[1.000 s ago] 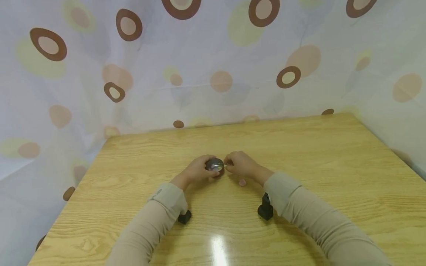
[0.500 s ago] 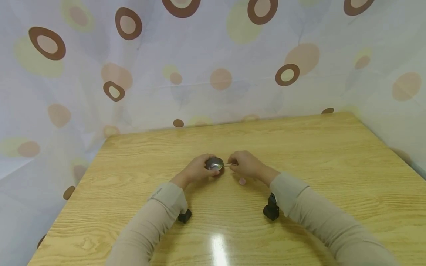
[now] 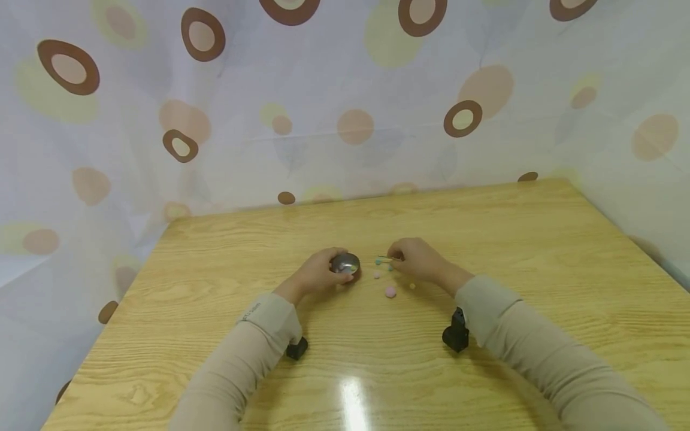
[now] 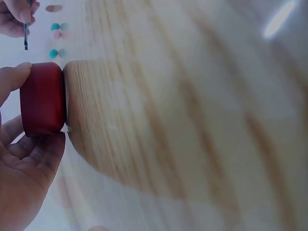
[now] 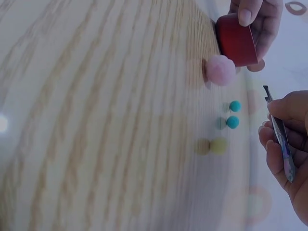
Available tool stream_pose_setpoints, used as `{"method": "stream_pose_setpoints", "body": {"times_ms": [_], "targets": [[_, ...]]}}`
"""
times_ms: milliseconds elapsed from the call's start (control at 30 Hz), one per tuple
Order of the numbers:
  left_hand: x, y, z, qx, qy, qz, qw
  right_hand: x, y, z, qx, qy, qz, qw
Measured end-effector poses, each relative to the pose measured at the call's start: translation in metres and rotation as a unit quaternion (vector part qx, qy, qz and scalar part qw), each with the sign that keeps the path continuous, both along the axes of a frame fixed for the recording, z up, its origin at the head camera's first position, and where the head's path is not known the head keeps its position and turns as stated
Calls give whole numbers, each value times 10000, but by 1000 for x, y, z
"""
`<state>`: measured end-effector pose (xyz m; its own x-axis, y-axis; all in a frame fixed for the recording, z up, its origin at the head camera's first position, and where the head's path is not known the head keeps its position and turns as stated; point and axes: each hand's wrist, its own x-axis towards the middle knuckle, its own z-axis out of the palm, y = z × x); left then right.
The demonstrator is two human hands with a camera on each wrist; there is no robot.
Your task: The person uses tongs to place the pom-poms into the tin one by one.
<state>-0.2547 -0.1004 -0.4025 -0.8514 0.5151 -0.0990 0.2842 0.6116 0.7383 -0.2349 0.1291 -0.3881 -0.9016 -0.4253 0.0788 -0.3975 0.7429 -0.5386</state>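
My left hand (image 3: 319,273) grips a small round bowl (image 3: 345,264), thumb and fingers on opposite sides. The bowl is shiny metal inside and red outside, as the left wrist view shows of its red wall (image 4: 43,98). To its right, my right hand (image 3: 417,259) pinches metal tweezers (image 5: 283,147), their tips slightly apart with nothing visible between them. On the table lie two teal pom-poms (image 5: 233,121), a larger pink pom-pom (image 5: 220,70), a small pale pink one (image 3: 377,275) and a yellow one (image 5: 218,145). Small colored specks show inside the bowl; what they are I cannot tell.
The wood-grain table (image 3: 259,359) is glossy, with a bright reflection near the front. A patterned cloth (image 3: 323,78) hangs behind and at both sides. Black wrist devices (image 3: 456,330) sit under both forearms.
My right hand has moved right, away from the bowl, with the tweezers. Small pom-poms between the hands have come into sight. The left hand and the bowl have hardly moved.
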Motion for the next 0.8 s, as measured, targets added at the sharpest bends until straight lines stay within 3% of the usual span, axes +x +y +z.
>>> {"method": "stream_pose_setpoints", "body": {"times_ms": [800], "targets": [[0,-2,-3,-113,148,-86,9998,4,17,-13,290,-148,-174,9993]]}}
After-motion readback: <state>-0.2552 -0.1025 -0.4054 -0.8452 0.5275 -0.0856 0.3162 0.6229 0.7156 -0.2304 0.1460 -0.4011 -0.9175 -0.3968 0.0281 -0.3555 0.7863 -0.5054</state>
